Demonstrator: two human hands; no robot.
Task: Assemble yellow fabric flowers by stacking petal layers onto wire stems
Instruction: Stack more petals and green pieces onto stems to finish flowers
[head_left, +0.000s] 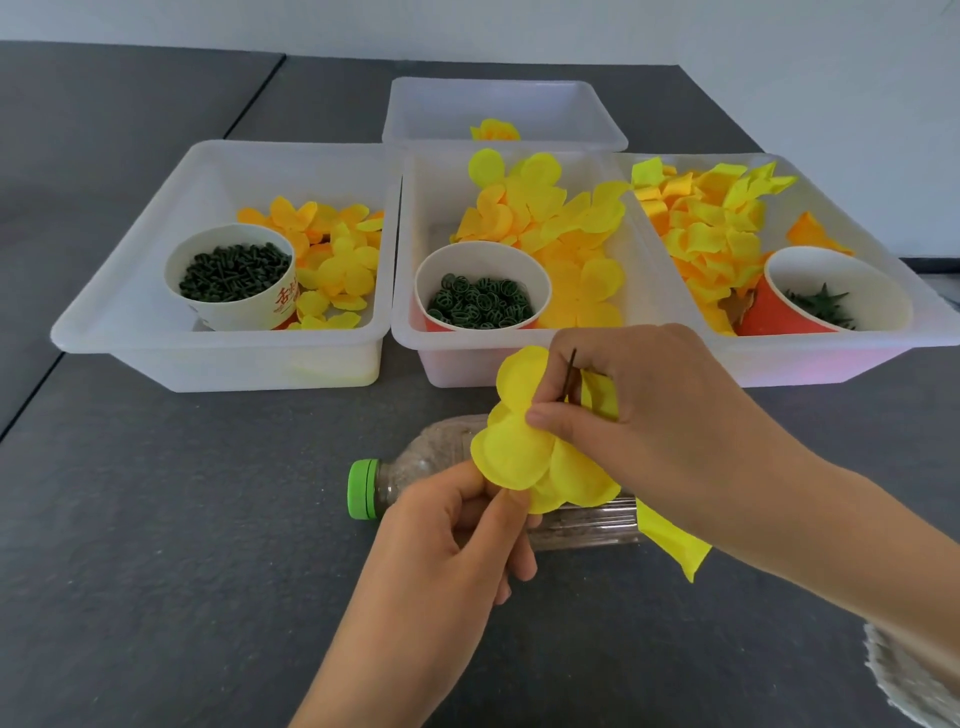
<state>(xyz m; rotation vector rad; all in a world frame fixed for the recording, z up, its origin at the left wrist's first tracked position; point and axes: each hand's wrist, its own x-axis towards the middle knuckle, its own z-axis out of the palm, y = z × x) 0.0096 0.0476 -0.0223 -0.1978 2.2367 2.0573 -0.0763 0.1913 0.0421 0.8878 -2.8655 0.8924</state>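
Between the two grips, above the table (156, 519): one yellow petal layer (514, 457) on a thin dark wire stem (570, 371). Right hand (649, 415) pinches stem and petals; left hand (447, 530) pinches the lower petal edge. Risk: soft fabric may tear or slip off the stem if tugged unevenly. Directly beneath: a plastic bottle (395, 480) lying sideways, likely obstruction. Beyond: white bins (218, 358) holding petals and cups (234, 306) of green parts.
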